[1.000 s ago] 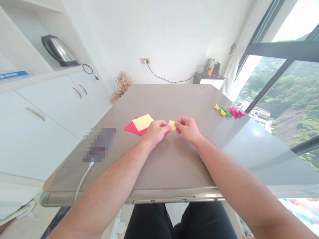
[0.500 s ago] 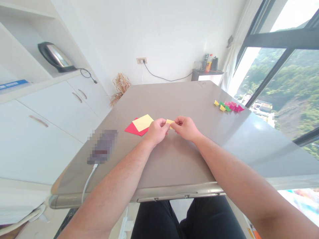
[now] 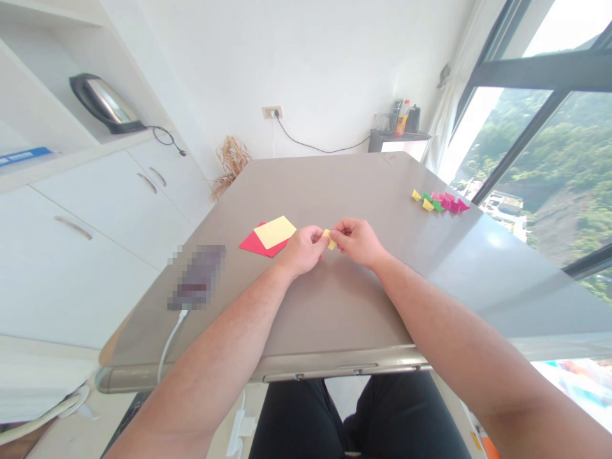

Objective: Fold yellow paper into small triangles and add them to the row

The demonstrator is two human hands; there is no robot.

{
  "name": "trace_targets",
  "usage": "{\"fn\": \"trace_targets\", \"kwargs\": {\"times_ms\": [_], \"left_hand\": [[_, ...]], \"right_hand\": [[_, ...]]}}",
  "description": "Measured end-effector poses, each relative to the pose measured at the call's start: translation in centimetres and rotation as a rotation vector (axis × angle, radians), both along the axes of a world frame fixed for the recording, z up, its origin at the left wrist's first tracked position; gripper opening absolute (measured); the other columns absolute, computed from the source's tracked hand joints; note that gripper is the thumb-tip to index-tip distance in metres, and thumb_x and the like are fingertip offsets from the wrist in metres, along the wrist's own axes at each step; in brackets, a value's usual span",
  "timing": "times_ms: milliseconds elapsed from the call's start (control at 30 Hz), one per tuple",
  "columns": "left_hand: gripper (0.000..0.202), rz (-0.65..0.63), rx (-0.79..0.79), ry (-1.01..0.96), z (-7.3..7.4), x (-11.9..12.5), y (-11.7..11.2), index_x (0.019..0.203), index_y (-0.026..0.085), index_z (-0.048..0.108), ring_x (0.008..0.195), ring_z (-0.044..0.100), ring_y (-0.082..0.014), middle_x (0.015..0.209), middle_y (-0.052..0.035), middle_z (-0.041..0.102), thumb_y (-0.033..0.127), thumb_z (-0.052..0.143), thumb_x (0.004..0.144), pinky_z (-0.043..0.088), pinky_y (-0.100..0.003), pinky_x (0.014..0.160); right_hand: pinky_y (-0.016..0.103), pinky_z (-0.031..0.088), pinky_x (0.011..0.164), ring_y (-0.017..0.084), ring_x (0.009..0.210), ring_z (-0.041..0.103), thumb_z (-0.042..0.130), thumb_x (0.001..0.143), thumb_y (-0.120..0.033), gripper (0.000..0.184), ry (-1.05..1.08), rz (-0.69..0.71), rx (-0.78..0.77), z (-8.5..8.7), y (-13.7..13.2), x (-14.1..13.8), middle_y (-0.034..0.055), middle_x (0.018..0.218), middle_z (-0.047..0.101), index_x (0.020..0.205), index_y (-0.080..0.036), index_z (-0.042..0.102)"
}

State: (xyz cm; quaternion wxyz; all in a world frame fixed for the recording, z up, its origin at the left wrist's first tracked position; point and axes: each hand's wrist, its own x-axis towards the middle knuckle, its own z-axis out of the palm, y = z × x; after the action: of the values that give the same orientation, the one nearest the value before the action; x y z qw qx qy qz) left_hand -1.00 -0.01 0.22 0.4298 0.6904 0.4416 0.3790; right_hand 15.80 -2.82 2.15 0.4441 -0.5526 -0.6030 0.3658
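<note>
A small folded piece of yellow paper (image 3: pixel 329 241) is pinched between my two hands above the middle of the table. My left hand (image 3: pixel 306 248) grips its left side, thumb on top. From the right, the thumb and fingers of my right hand (image 3: pixel 356 240) hold the other side. Just left of my left hand lie a flat yellow paper sheet (image 3: pixel 276 232) and, partly under it, red paper (image 3: pixel 253 243). Several small folded paper pieces (image 3: pixel 442 202) in yellow, green and pink stand in a cluster at the right. My fingers hide part of the held paper.
The grey table (image 3: pixel 325 185) carries a blurred-out dark device (image 3: pixel 198 277) on the left, with a white cable (image 3: pixel 169 341) running over the front edge. A kettle (image 3: pixel 108 105) stands on a shelf. Bottles (image 3: pixel 402 118) stand on a small cabinet beyond the table.
The yellow paper has turned slightly between my fingers and now shows more upright. My right hand has shifted its grip a little. The view has tilted slightly.
</note>
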Motion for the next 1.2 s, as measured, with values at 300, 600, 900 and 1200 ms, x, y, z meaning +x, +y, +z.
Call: {"fn": "trace_targets", "kwargs": {"times_ms": [300, 600, 900, 1200], "left_hand": [[0.028, 0.127, 0.144, -0.23, 0.4, 0.3, -0.2, 0.1, 0.022, 0.059, 0.075, 0.068, -0.017, 0.084, -0.0027, 0.072, 0.035, 0.073, 0.081, 0.055, -0.03, 0.066], [0.017, 0.033, 0.026, -0.261, 1.1, 0.3, -0.7, 0.077, 0.016, 0.066, 0.062, 0.061, -0.011, 0.074, -0.0015, 0.071, 0.028, 0.077, 0.075, 0.05, -0.025, 0.06], [0.023, 0.005, 0.027, -0.252, 1.3, 0.3, -1.0, 0.097, 0.019, 0.062, 0.067, 0.073, -0.0185, 0.081, -0.0042, 0.074, 0.034, 0.072, 0.083, 0.061, -0.035, 0.066], [0.016, 0.02, 0.018, -0.293, 1.0, 0.4, -0.6, 0.086, 0.018, 0.066, 0.062, 0.063, -0.0122, 0.073, 0.0002, 0.07, 0.021, 0.074, 0.072, 0.053, -0.027, 0.061]], "right_hand": [[0.026, 0.048, 0.059, 0.012, 0.057, 0.057, 0.071, 0.069, -0.024, 0.011, 0.223, 0.015, -0.045, 0.1, -0.1, 0.1, -0.0017, 0.058, 0.063, 0.066, -0.02, 0.061], [0.026, 0.047, 0.057, 0.011, 0.055, 0.056, 0.073, 0.071, -0.031, 0.016, 0.227, 0.02, -0.002, 0.1, -0.1, 0.1, -0.002, 0.061, 0.063, 0.068, -0.019, 0.063], [0.029, 0.053, 0.06, 0.013, 0.062, 0.064, 0.071, 0.07, -0.026, 0.019, 0.216, -0.001, 0.12, -0.5, 0.0, -0.3, -0.0004, 0.078, 0.07, 0.088, -0.021, 0.067], [0.029, 0.052, 0.061, 0.014, 0.062, 0.064, 0.066, 0.071, -0.022, 0.025, 0.144, -0.035, 0.173, -0.3, -0.2, -0.3, -0.0035, 0.071, 0.069, 0.096, -0.024, 0.068]]}}
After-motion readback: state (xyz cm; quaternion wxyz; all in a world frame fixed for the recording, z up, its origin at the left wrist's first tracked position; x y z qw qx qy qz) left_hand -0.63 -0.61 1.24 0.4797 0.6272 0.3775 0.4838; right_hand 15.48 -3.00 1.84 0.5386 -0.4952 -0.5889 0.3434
